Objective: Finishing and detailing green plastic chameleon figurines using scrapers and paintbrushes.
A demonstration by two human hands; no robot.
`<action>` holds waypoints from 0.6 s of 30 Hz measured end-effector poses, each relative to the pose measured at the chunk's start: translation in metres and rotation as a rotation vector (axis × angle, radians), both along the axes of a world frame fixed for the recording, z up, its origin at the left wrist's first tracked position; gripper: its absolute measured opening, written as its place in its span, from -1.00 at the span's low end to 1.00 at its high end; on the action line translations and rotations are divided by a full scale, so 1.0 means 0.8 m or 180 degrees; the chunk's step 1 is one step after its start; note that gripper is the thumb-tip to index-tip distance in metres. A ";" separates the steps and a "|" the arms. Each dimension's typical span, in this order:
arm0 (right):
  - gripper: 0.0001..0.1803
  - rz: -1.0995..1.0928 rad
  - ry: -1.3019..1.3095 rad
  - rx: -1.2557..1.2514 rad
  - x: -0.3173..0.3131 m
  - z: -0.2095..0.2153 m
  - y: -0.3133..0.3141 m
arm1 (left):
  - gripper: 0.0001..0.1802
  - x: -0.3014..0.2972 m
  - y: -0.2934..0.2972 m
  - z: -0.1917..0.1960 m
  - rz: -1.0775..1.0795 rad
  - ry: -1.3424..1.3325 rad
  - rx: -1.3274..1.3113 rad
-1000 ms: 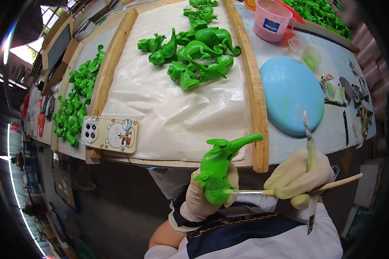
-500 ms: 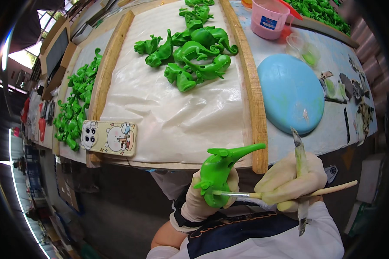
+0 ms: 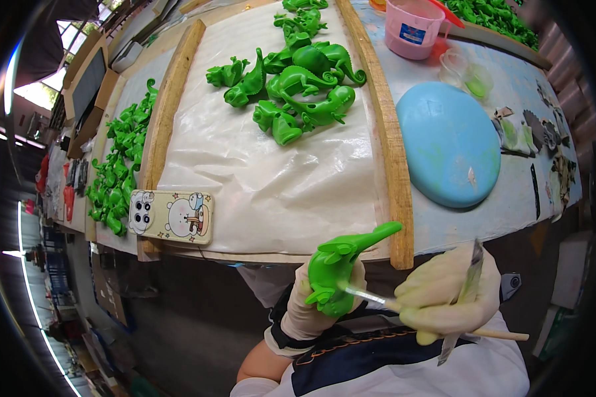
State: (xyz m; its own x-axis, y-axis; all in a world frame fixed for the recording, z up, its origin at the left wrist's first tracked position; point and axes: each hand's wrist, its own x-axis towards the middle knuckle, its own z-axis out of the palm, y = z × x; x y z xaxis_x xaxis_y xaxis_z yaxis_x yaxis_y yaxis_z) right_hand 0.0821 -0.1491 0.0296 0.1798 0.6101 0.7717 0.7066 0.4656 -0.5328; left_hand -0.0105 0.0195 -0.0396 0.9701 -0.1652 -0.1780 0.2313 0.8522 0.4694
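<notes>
My left hand, in a pale glove, is closed around a green plastic chameleon figure. The figure is tilted, and its long tapered end points up and right toward the table edge. Gloved as well, my right hand grips a thin paintbrush with a pale wooden handle. The brush tip meets the figure's lower right side. A second flat, grey tool, worn and stained, is tucked upright in the same hand, crossing the brush. Fingers of my left hand behind the figure are partly hidden.
Several green chameleon figures lie on the white sheet between wooden strips. More green pieces are heaped at left. A phone lies at the near left edge. A blue dome and pink jug stand at right.
My right hand has turned: the brush now slants down toward its handle, and the grey tool leans the other way. In my left hand the figure has rolled slightly.
</notes>
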 end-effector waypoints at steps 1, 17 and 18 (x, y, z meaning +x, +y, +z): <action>-0.76 0.0002 -0.0168 -0.0192 -0.002 0.000 -0.004 | -0.30 0.010 -0.004 0.015 -0.0021 0.0201 0.0112; -0.76 -0.0995 -0.0191 -0.0223 -0.009 0.011 -0.002 | -0.18 0.006 -0.004 0.015 0.0394 -0.0065 0.0047; -0.75 -0.0817 -0.0142 -0.0126 -0.008 0.010 0.000 | -0.18 0.006 -0.004 0.018 0.0407 -0.0067 0.0041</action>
